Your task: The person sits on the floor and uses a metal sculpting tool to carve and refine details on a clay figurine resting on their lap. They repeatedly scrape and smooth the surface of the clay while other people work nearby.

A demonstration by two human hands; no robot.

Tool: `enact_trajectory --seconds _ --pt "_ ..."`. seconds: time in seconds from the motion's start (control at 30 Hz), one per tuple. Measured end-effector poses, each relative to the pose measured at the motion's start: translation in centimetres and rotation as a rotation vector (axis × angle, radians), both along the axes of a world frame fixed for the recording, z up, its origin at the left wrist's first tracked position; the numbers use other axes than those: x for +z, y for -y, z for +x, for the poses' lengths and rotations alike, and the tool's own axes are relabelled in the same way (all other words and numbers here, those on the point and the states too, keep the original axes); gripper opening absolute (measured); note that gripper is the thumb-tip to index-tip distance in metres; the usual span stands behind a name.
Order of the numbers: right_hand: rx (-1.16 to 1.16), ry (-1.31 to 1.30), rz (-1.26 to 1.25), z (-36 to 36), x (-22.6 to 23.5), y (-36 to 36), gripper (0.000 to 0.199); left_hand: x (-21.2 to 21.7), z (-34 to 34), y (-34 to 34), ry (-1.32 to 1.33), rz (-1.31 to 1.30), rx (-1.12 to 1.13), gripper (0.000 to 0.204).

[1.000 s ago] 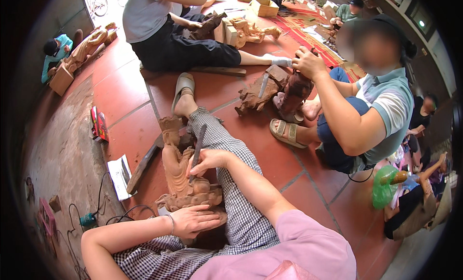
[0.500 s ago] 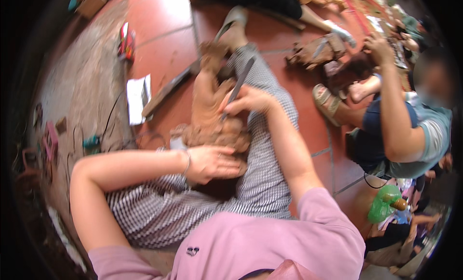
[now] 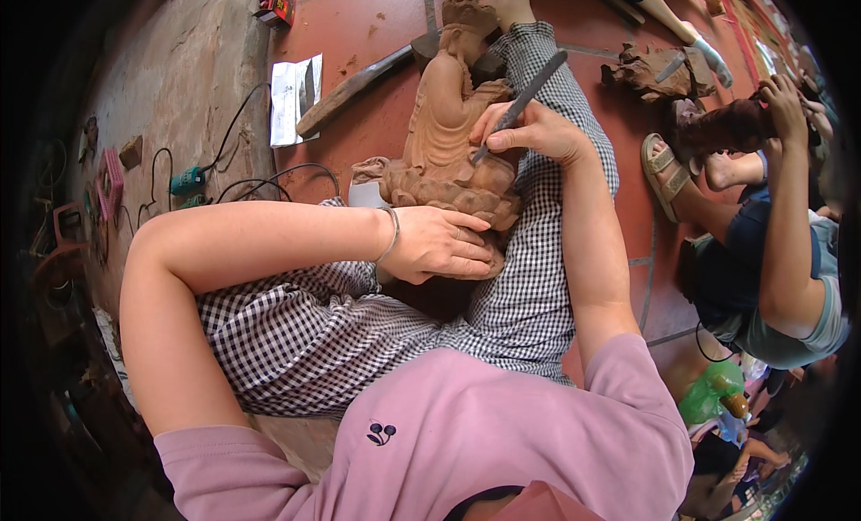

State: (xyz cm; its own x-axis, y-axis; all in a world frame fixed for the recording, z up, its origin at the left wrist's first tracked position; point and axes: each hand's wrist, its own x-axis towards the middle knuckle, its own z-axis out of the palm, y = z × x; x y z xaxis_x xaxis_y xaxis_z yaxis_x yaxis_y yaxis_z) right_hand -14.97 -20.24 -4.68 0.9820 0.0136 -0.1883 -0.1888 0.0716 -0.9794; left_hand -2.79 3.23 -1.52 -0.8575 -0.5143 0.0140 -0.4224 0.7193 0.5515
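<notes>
Currently, right grip [image 3: 538,134] pinches a dark tool [image 3: 535,87], tip at the statue [image 3: 438,131], which is beside the right trouser leg [image 3: 538,274]; left grip [image 3: 437,243] lies across its base [image 3: 448,192], thumb hidden, clasp cannot be confirmed

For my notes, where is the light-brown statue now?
In the head view, the statue is upper centre, left of the right hand, the left hand on its base.

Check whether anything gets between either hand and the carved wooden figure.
Nothing visible is in the way. The left hand lies on the lower part of the carved wooden figure; between the right hand and the figure comes only the slim dark tool it grips, its tip apparently touching the wood.
</notes>
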Motion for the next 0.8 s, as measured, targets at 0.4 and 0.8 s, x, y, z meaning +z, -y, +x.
enact_trajectory --seconds 0.4,0.8 --pt "-0.061 -0.146 0.003 0.3 1.4 -0.3 0.022 0.0 0.1 -0.2 -0.031 0.005 0.023 0.072" --pt "0.06 -0.113 -0.124 1.5 2.0 0.6 0.026 -0.3 0.1 -0.2 -0.047 -0.014 0.024 0.071"
